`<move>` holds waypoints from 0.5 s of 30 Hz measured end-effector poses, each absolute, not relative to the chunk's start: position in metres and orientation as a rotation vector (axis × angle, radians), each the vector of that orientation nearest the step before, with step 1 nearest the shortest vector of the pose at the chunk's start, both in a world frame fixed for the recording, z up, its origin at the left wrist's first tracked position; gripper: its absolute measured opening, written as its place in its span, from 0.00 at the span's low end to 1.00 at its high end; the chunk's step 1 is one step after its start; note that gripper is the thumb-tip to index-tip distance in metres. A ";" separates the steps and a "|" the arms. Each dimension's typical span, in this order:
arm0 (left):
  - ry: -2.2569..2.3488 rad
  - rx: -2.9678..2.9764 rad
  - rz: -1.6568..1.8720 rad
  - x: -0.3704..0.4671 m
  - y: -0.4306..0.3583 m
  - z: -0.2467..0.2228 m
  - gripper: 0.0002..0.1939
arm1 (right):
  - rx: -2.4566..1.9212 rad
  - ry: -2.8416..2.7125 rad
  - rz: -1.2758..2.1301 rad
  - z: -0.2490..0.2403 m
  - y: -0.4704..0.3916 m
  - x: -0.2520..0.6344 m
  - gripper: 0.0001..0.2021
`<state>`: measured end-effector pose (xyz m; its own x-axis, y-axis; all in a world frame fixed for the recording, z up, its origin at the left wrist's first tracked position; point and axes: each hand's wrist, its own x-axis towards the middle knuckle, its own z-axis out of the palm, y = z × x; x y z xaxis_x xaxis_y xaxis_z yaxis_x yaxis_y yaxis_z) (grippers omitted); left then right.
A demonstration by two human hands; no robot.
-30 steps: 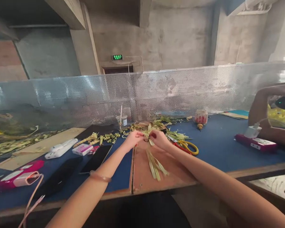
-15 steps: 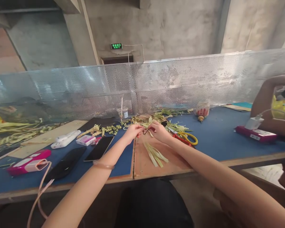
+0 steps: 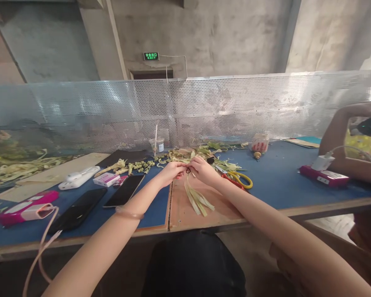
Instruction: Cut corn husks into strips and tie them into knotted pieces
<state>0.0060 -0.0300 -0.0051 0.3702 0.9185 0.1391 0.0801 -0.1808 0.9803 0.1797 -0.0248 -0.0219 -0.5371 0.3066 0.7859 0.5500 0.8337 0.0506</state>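
Pinching: left hand (image 3: pixel 172 172) and right hand (image 3: pixel 202 170) come together over the brown board (image 3: pixel 179 208), fingertips of both narrowed on a thin black loop (image 3: pixel 188 170); whether they grip anything else, I cannot tell.
Loop: small, showing just under the fingertips, toward the far part of the board.
Strips (image 3: pixel 199 201): pale green, just near of the hands, fanned toward the board's near edge.
Leaves (image 3: pixel 234 166): piled beyond the hands and spreading right.
Scissors (image 3: pixel 243 180): yellow-handled, right of the right hand, a red handle (image 3: pixel 233 180) alongside.
Left side: two black phones (image 3: pixel 124 191), the right one beside a white-and-pink box (image 3: pixel 106 179).
Far side: cup (image 3: pixel 158 147) with a straw (image 3: pixel 156 134), left; jar (image 3: pixel 259 144), right; both before a perforated screen (image 3: pixel 235 111).
Right side: another person's arm (image 3: pixel 334 132), behind a pink device (image 3: pixel 324 177) on the blue table (image 3: pixel 275 185).
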 end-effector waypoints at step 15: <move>0.926 1.606 1.087 0.003 -0.028 -0.005 0.14 | -0.671 -2.017 -0.140 -0.019 -0.032 0.181 0.13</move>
<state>0.0033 -0.0281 -0.0048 0.3175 0.9216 0.2234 0.0741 -0.2590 0.9630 0.1806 -0.0315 -0.0193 -0.3787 0.4013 0.8340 0.5123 0.8414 -0.1721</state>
